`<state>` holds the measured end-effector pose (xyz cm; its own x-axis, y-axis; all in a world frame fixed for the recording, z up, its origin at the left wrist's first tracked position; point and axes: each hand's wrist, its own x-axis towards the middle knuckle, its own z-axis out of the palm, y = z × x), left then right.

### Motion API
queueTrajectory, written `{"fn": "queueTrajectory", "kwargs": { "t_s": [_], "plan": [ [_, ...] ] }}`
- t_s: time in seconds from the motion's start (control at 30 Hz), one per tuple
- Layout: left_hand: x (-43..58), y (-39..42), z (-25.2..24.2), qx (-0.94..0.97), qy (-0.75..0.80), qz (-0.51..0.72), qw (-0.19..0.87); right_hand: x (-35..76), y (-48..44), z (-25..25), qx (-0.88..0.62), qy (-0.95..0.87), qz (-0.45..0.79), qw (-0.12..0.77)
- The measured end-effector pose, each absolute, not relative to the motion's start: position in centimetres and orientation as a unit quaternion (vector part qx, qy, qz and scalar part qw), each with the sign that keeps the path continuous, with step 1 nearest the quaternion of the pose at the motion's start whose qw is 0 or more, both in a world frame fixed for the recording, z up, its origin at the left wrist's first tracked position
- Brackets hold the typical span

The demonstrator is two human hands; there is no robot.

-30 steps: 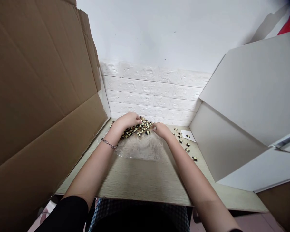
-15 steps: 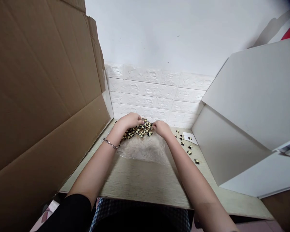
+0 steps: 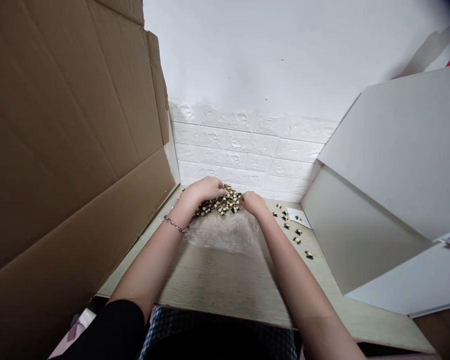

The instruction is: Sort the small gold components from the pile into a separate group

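Observation:
A pile of small yellow-and-black parts [image 3: 221,204] lies on a clear plastic bag [image 3: 225,232] near the back of the table. Over the pile's left side is my left hand [image 3: 209,188], its fingers curled down among the parts; what they pinch is too small to name. At the pile's right edge, my right hand [image 3: 252,202] is closed, fingertips against the parts, and its grip is hidden. Several similar loose parts [image 3: 297,240] are scattered on the table to the right of my right forearm.
A large cardboard sheet [image 3: 78,150] stands on the left. White panels [image 3: 375,225] rise on the right, and a white brick-patterned wall [image 3: 240,140] is behind. A small white card [image 3: 303,221] with a part on it lies at the right.
The whole view has shifted slightly, so the scene sits a little further right and lower. Both hands remain at the pile, with only small finger changes.

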<state>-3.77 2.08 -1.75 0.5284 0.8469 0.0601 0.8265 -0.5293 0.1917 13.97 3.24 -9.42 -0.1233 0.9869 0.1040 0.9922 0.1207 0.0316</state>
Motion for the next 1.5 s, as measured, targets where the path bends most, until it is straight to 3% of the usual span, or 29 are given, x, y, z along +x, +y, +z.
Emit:
{"fn": "queueTrajectory", "kwargs": {
  "t_s": [0.33, 0.9, 1.23, 1.5],
  "plan": [
    [-3.5, 1.8, -1.8, 0.868, 0.487, 0.052, 0.076, 14.6, 2.9, -10.4, -0.657, -0.751, -0.054, 0.040],
    [-3.5, 1.4, -1.5, 0.871, 0.480, 0.061, 0.087, 15.2, 2.1, -7.7, -0.602, -0.780, -0.070, 0.153],
    [-3.6, 1.5, -1.4, 0.884, 0.452, 0.078, 0.091, 15.1, 0.8, -5.0, -0.569, -0.773, -0.089, 0.266],
    [-3.7, 0.7, -0.3, 0.857, 0.357, 0.277, 0.247, 15.5, -2.1, -1.4, -0.462, -0.742, -0.065, 0.481]
  ]
}}
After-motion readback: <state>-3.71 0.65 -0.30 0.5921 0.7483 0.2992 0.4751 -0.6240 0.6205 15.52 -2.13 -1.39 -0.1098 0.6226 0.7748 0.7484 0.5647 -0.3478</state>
